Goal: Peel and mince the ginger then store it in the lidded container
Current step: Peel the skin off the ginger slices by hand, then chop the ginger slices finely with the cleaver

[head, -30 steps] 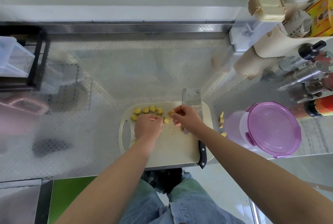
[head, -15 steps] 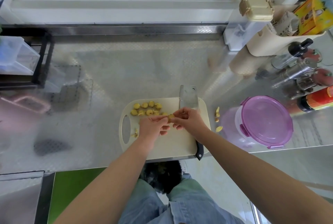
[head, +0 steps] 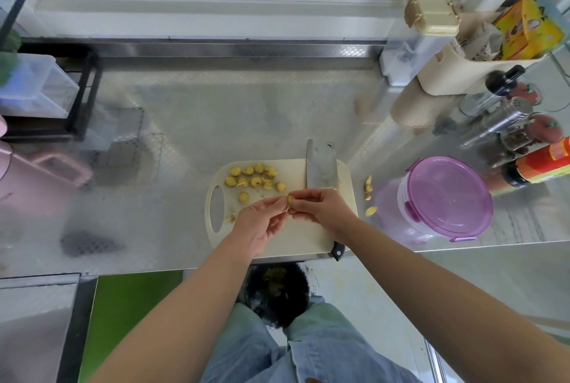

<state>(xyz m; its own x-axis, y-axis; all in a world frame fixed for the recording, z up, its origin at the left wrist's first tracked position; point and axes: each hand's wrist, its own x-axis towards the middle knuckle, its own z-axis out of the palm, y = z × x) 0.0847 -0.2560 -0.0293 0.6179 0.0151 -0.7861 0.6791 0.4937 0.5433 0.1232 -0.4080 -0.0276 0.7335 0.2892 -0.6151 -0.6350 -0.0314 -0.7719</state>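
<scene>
A cream cutting board (head: 296, 237) lies at the counter's front edge. Several yellow ginger slices (head: 256, 180) lie on its far left part. Above the board's middle, my left hand (head: 262, 223) and my right hand (head: 320, 208) meet and pinch one small ginger piece (head: 290, 200) between their fingertips. A cleaver (head: 320, 169) rests on the board's right side, its black handle (head: 337, 251) poking past the front edge under my right wrist. The lidded container (head: 444, 197), clear with a purple lid, stands to the right of the board.
Ginger scraps (head: 368, 194) lie on the steel counter between board and container. Sauce bottles and shakers (head: 509, 136) crowd the right side, with a cream caddy (head: 456, 74) behind them. A black rack with clear bins (head: 46, 92) stands far left. A dark bin (head: 277, 293) sits below the counter edge.
My hands have come together and lifted a ginger piece off the board; a second ago they were lower, working among the slices. The slices now lie uncovered.
</scene>
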